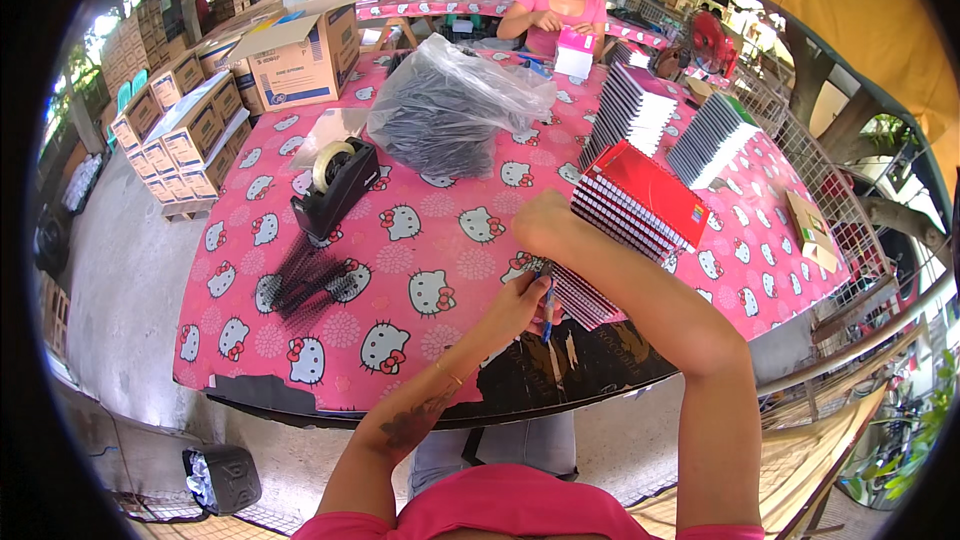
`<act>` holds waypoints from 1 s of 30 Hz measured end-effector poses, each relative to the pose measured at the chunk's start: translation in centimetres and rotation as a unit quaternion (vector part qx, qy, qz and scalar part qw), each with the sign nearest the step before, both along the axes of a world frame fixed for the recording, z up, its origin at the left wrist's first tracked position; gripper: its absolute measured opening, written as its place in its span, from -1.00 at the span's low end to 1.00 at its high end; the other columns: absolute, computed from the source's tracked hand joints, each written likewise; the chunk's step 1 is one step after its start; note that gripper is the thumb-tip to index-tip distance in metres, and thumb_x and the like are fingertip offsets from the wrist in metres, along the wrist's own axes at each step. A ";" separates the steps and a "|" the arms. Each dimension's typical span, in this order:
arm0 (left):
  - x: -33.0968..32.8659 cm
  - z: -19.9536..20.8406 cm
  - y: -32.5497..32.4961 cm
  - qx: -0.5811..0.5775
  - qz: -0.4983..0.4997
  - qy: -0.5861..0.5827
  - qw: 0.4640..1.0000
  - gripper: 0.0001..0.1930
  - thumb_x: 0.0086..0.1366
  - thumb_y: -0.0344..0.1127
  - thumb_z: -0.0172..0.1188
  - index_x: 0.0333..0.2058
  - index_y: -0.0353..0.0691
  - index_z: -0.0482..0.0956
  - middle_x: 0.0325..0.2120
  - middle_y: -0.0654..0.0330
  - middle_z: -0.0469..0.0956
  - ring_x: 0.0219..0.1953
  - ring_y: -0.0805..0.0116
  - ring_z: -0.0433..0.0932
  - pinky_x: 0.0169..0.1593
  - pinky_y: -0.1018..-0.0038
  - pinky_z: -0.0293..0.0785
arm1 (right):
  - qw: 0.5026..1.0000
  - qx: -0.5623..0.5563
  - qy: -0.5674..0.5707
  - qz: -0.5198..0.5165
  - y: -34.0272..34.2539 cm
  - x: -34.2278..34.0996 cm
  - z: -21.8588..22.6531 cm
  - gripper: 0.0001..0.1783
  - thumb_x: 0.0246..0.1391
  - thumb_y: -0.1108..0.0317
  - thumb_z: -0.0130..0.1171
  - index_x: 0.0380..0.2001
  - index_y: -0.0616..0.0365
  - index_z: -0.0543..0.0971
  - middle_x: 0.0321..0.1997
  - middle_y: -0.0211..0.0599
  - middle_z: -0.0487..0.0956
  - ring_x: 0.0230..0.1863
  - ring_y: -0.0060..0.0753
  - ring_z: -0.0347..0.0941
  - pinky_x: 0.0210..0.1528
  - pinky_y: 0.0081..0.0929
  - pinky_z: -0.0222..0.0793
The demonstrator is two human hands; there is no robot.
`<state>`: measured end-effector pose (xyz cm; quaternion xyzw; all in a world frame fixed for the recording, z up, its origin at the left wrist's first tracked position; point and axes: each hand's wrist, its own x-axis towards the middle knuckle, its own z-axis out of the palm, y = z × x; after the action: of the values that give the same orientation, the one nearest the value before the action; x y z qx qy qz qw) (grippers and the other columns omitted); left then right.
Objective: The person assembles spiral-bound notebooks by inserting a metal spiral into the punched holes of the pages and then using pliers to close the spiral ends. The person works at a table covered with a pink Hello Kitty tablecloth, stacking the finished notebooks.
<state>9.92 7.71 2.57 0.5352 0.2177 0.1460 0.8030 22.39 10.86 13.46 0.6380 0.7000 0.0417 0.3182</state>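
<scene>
My left hand [520, 305] pinches a blue tool [548, 312] at the notebook stack [620, 230], and my right hand [543, 223] presses on it. A tape dispenser [335, 188] stands well left on the pink table [440, 240].

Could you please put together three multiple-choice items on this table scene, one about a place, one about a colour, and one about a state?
1. Where does the tape dispenser stand?
A. On the person's left part of the table
B. On the red-covered notebooks
C. On the floor

2. What colour is the tablecloth?
A. Plain green
B. Pink with a cat-face print
C. White with stripes

3. What is the left hand doing?
A. Lying flat and empty on the cloth
B. Pinching a small blue tool at the notebook stack
C. Gripping the clear plastic bag

Answers: 1 A, the dispenser sits on the cloth left of both hands. 2 B, pink cloth with cat faces covers the table. 3 B, the fingers close round a blue tool at the stack's spiral edge, while the right hand rests on the stack.
</scene>
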 end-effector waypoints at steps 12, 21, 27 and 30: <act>-1.0 -0.6 0.0 0.039 -0.039 0.013 0.998 -0.55 0.49 0.00 -0.08 0.03 -0.32 0.37 -0.35 0.08 0.55 -0.43 0.27 0.64 -0.39 0.34 0.64 | 1.000 -0.014 0.012 0.009 -0.1 -0.5 0.8 -0.79 -0.01 0.31 0.23 -0.29 -0.02 0.74 -0.25 -0.33 0.72 -0.21 -0.31 0.66 -0.33 -0.28 0.49; 0.4 -1.6 0.1 0.018 0.012 -0.003 1.000 -0.65 0.50 -0.07 -0.09 -0.08 -0.30 0.37 -0.38 0.08 0.58 -0.42 0.26 0.67 -0.47 0.37 0.63 | 0.997 -0.051 0.038 -0.047 1.3 -0.1 -1.7 -0.80 0.01 0.28 0.23 -0.29 -0.01 0.74 -0.22 -0.32 0.71 -0.17 -0.28 0.65 -0.26 -0.25 0.51; 0.3 -1.6 0.4 0.078 -0.016 0.019 0.997 -0.64 0.50 -0.05 -0.08 -0.07 -0.28 0.36 -0.43 0.13 0.54 -0.47 0.30 0.63 -0.44 0.35 0.65 | 0.997 -0.048 0.020 -0.054 0.7 -0.3 -1.7 -0.77 0.03 0.28 0.22 -0.25 0.00 0.73 -0.15 -0.30 0.70 -0.12 -0.26 0.64 -0.21 -0.24 0.52; -0.5 -0.7 -0.2 0.032 -0.019 0.041 0.998 -0.65 0.50 -0.07 -0.09 -0.05 -0.28 0.36 -0.41 0.11 0.54 -0.47 0.28 0.64 -0.42 0.34 0.65 | 0.996 -0.052 0.037 -0.068 0.6 -0.5 -1.4 -0.77 0.04 0.29 0.20 -0.23 0.01 0.73 -0.13 -0.27 0.70 -0.10 -0.24 0.64 -0.20 -0.24 0.52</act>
<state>9.46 7.49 1.87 0.5699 0.2358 0.1156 0.7786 21.88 11.49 12.10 0.6680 0.6672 -0.0399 0.3271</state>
